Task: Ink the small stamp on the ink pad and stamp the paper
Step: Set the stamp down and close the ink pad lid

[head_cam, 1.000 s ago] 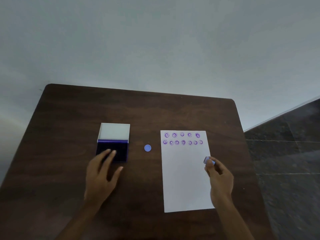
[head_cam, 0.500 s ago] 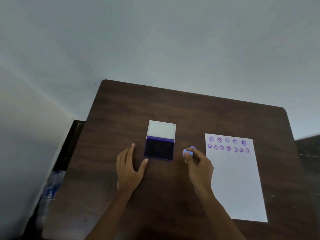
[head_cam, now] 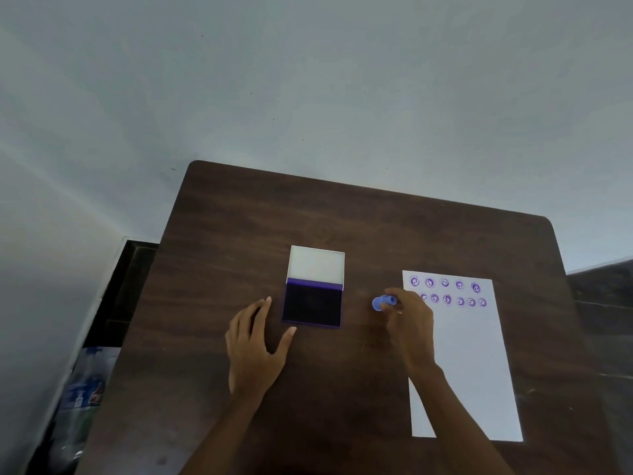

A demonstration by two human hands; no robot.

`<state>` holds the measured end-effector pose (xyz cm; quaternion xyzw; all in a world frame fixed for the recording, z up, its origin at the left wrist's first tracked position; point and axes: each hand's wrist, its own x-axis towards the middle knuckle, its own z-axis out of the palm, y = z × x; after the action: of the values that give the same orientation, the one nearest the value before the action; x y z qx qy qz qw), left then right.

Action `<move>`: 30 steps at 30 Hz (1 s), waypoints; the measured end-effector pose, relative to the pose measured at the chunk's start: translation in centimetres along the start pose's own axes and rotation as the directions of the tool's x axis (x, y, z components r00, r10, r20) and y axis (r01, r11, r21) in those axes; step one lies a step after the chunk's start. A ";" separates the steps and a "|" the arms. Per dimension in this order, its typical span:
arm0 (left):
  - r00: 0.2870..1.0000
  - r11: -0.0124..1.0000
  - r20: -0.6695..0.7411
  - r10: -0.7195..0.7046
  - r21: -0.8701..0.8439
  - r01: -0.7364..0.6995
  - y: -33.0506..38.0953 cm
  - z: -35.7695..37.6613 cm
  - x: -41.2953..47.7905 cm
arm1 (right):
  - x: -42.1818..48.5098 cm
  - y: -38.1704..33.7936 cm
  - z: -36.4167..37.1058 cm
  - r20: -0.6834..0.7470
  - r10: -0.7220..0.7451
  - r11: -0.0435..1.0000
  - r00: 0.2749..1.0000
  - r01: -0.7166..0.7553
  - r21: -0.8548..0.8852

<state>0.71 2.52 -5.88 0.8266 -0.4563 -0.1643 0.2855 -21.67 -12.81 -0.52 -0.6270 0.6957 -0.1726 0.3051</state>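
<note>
At frame centre, the right hand pinches the small blue plastic stamp between the open purple ink pad and the white paper sheet, while the left hand lies spread flat on the dark wooden surface.

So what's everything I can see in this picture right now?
table: one, dark brown wood, fills the lower middle
ink pad: one, dark purple, open with its white lid flipped back, centre of the table
paper: one white sheet, right of the pad
stamped faces: about eleven, purple, two rows along the paper's top
small stamp: one, light blue, between pad and paper
plastic bottles: count unclear, floor at left
left hand: flat on the table, empty
right hand: pinching the stamp
</note>
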 end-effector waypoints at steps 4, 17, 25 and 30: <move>1.000 1.000 -0.015 0.005 0.000 -0.005 -0.2 0.2 0.0 | 0.9 0.5 0.7 0.040 0.048 0.999 0.998 -0.048 -0.023; 0.978 0.937 0.207 0.021 0.336 -0.092 0.2 0.7 0.5 | 1.1 1.5 1.2 0.130 -0.003 1.000 0.991 0.005 -0.021; 0.969 0.925 0.246 -0.006 0.371 -0.089 0.3 0.8 0.6 | 1.0 1.6 1.1 0.140 -0.068 0.993 0.988 0.080 -0.081; 0.971 0.929 0.241 -0.003 0.359 -0.086 0.3 0.9 0.6 | 0.6 1.6 1.0 0.103 -0.091 0.995 0.990 0.088 0.040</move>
<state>0.37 1.61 -6.44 0.8299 -0.5272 -0.1674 0.0730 -22.25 -13.03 -2.41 -0.6603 0.6467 -0.1650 0.3442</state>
